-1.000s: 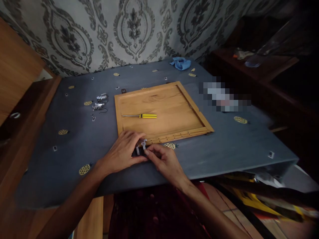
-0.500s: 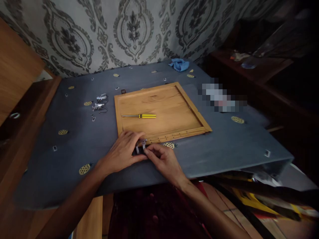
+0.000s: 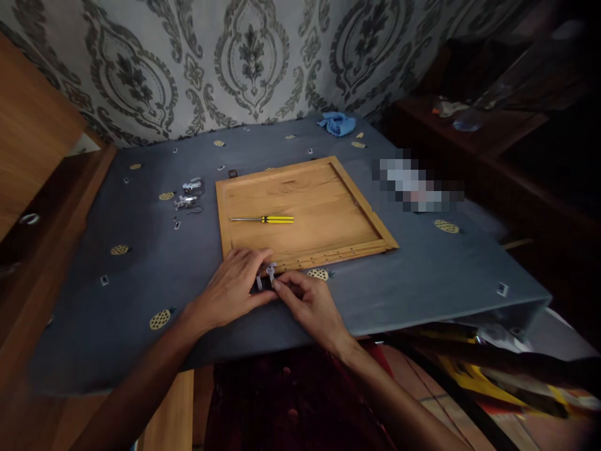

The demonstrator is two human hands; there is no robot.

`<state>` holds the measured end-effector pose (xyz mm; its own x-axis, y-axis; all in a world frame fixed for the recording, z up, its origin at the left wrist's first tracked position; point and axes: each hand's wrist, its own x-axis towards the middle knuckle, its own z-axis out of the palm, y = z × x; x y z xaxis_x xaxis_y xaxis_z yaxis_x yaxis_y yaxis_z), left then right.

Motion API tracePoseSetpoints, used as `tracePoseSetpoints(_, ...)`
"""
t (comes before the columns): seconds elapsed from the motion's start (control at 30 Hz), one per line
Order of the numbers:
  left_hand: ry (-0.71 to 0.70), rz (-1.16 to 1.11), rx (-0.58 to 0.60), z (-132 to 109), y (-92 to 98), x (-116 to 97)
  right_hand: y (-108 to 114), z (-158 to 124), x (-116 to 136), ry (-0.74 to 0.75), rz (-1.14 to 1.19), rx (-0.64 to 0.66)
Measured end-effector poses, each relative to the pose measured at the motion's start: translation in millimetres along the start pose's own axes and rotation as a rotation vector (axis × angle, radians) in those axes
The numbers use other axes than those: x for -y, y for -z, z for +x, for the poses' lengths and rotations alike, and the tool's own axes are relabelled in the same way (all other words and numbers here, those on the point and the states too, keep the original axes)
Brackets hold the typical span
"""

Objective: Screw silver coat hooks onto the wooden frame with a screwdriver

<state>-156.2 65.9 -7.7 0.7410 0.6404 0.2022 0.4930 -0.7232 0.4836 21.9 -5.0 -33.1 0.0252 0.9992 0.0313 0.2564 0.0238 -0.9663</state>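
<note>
A framed wooden panel [image 3: 300, 194] lies on the dark blue tablecloth, and a yellow-handled screwdriver [image 3: 277, 220] rests on it. At the panel's near edge, my left hand [image 3: 237, 282] is closed round a small metal hinge [image 3: 271, 272], thumb below and fingers above. My right hand [image 3: 310, 300] pinches the hinge's right side between thumb and finger. A dark part of the hinge shows between the hands; the rest is hidden by fingers. Several small holes run along the near strip of the frame.
More metal hinges [image 3: 189, 194] lie left of the panel. A blue cloth [image 3: 339, 123] sits at the table's back edge. A blurred-out item [image 3: 413, 183] is on the right. A wooden cabinet [image 3: 37, 131] stands at the left, a patterned wall behind.
</note>
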Motion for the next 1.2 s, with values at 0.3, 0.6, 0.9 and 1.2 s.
tracePoseSetpoints(0.3,-0.003,0.022,-0.034,-1,-3.8,-2,2,-4,4,0.020,-0.017,-0.023)
tracePoseSetpoints(0.6,0.016,0.023,-0.043,-1,-4.7,-3,27,2,-1,0.378,-0.455,-0.124)
tracePoseSetpoints(0.9,0.028,0.022,-0.055,-1,-5.3,-3,37,19,-9,0.652,-0.677,0.061)
tracePoseSetpoints(1.2,0.032,0.029,-0.048,-1,-3.2,-4,39,17,-12,0.691,-0.710,0.066)
